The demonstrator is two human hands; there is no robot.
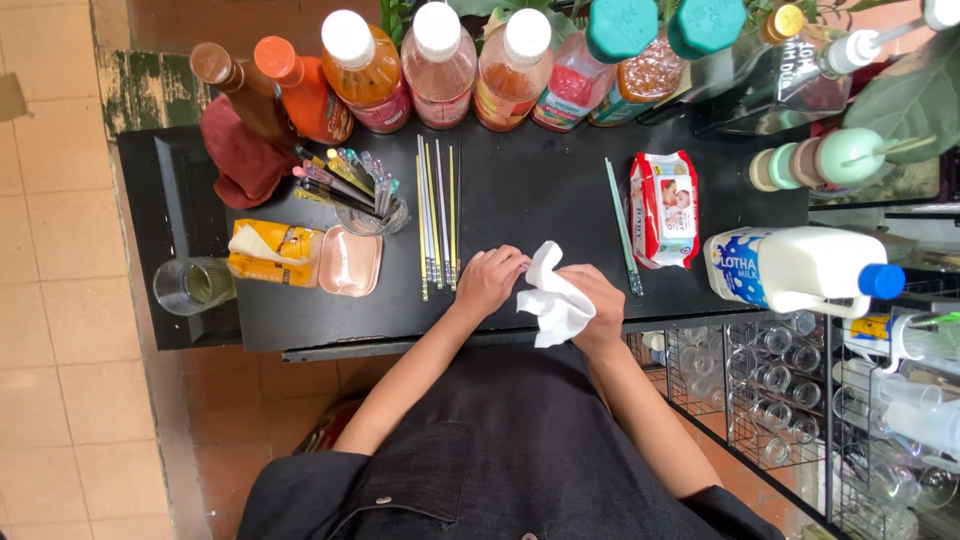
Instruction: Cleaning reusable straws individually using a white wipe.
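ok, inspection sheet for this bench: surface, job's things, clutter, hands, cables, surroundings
surface: black table, crowded along its far edge
job's things: white wipe; row of chopsticks; single chopstick
clutter: bottles, wipes pack, milk jug, pink tray, cup of straws
hands: left hand beside the wipe; right hand grips the wipe
cables: nothing seen
surroundings: tiled floor; wire rack of glasses

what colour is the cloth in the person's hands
White. The cloth, crumpled between the left hand and right hand, shows best in the head view.
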